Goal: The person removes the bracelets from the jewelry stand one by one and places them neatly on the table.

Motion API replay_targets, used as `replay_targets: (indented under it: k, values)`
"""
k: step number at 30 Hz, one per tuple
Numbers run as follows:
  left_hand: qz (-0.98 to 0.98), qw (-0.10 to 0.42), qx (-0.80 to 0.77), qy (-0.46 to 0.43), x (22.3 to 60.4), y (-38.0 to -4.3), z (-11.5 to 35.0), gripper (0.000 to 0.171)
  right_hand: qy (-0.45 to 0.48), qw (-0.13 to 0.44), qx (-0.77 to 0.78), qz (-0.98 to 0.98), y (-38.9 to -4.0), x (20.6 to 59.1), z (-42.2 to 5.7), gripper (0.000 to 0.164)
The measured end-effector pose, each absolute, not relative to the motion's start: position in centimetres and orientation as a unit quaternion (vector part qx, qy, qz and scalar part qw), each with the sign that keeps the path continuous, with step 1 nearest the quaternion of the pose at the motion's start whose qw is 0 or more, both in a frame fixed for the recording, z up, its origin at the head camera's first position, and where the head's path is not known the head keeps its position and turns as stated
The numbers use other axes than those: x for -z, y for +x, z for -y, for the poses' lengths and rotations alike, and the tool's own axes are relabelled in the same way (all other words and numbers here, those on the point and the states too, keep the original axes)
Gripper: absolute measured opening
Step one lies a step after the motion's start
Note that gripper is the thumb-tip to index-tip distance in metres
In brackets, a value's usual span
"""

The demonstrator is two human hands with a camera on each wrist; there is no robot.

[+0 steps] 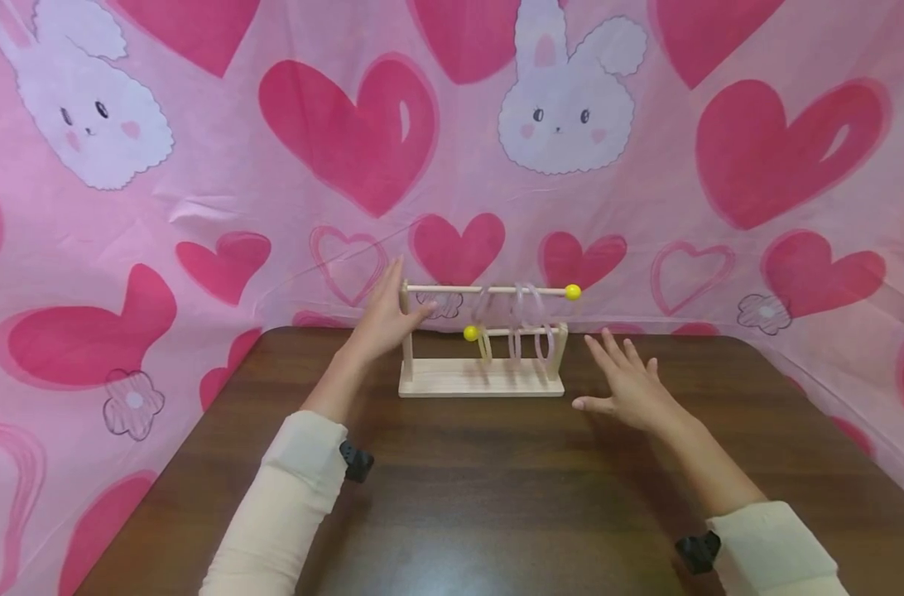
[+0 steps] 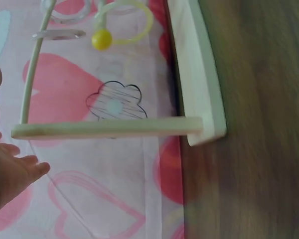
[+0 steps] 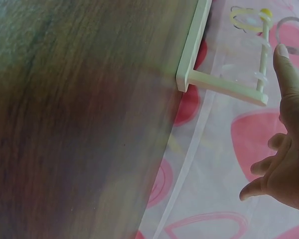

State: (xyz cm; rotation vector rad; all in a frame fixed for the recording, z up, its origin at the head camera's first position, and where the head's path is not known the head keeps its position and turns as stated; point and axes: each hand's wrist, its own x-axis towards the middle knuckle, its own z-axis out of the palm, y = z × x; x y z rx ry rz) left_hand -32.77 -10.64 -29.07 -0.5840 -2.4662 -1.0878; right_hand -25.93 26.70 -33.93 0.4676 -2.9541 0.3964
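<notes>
A small wooden rack (image 1: 482, 386) stands at the far side of the table, with a post at each end. Its upper rod (image 1: 448, 289) ends in a yellow ball (image 1: 573, 292) and carries several clear rings. On the lower rod hang a yellow ring (image 2: 150, 25), beside that rod's own yellow ball (image 1: 470, 333), and pale lilac rings (image 1: 550, 348). My left hand (image 1: 387, 319) is at the left post, thumb and fingers spread apart on either side of its top. Right of the rack, my right hand (image 1: 634, 393) hovers with fingers spread, holding nothing.
The dark brown wooden table (image 1: 482, 497) has rounded far corners. Behind it hangs a pink cloth (image 1: 467, 190) printed with hearts and rabbits, close to the rack's back. Each sleeve cuff carries a small black camera (image 1: 357, 461).
</notes>
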Motion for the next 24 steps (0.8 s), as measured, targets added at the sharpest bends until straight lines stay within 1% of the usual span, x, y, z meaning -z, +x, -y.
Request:
replay_targets:
  k: [6, 9, 14, 16, 21, 24]
  values:
    - [0.853, 0.194, 0.438, -0.207, 28.4, -33.3, 9.8, 0.081, 0.157, 0.061, -0.125, 0.978, -25.9, 34.1, -26.4, 0.111]
    - [0.842, 0.180, 0.461, -0.213, 28.3, -33.6, 9.3, 0.072, 0.157, 0.062, -0.124, 0.978, -25.9, 34.1, -26.3, 0.111]
    - [0.842, 0.167, 0.470, -0.207, 28.3, -34.0, 8.9, 0.065, 0.165, 0.064, -0.128, 0.976, -25.9, 34.2, -26.0, 0.108]
    - [0.841, 0.177, 0.469, -0.204, 28.5, -34.2, 8.8, 0.060, 0.168, 0.064, -0.129, 0.975, -25.9, 34.2, -25.8, 0.108]
    - [0.818, 0.222, 0.490, -0.202, 29.1, -34.5, 8.5, 0.040, 0.171, 0.066, -0.128, 0.975, -26.0, 34.4, -25.4, 0.107]
    - [0.802, 0.251, 0.505, -0.195, 29.6, -34.7, 8.4, 0.034, 0.174, 0.070, -0.130, 0.974, -26.2, 34.4, -25.2, 0.105]
